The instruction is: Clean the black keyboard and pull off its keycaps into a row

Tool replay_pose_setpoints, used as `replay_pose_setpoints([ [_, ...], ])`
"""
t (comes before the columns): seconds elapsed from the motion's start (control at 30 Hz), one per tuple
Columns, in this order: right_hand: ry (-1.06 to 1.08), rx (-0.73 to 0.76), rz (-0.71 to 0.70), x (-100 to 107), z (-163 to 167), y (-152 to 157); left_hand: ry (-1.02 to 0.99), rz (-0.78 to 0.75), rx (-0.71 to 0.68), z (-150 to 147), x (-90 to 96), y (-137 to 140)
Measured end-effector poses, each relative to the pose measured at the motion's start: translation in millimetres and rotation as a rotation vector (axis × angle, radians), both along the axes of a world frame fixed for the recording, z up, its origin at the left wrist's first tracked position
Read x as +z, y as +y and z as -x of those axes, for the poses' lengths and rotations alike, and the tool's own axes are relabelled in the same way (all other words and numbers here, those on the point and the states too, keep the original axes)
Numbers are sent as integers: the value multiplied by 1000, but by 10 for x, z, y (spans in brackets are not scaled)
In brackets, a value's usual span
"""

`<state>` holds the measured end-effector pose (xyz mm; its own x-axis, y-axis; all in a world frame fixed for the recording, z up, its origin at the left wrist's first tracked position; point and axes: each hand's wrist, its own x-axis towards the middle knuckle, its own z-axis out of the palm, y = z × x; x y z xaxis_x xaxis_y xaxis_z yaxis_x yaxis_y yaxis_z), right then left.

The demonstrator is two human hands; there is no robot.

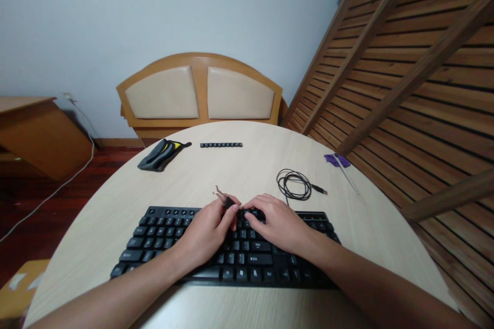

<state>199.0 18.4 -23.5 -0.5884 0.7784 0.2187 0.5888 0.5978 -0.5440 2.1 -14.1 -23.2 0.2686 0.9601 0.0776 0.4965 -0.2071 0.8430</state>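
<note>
A black keyboard (208, 273) lies across the near side of the table, under both forearms. Its top row at left shows several bare switch spots without caps. My left hand (210, 226) is closed on a keycap puller (228, 202), whose thin wire prongs point up and away to the left. Close beside it, my right hand (276, 218) bends over the keyboard's top row, thumb and index finger near each other. Its fingertips almost meet those of the left, and whatever is between them is too small to make out. Farther back, loose black keycaps (221, 145) stand in a straight row.
A grey and black pouch (160, 155) with yellow inside lies at the table's back left. Behind the keyboard is a coiled USB cable (295, 185). A purple cloth (337, 160) and a thin whitish stick (348, 175) are at the right edge of the round table (127, 185).
</note>
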Motion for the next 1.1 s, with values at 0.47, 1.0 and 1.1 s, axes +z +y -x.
replay_pose_setpoints([
  [0.47, 26, -16, 8, -17, 7, 4, 8, -37, -7, -15, -23, 6],
  [1.0, -1, -52, -11, -50, -8, -2, -68, 14, 0, -2, -26, -10],
  [1.1, -30, -45, -16, -42, -15, -13, -85, 22, 4, -5, -30, -15],
])
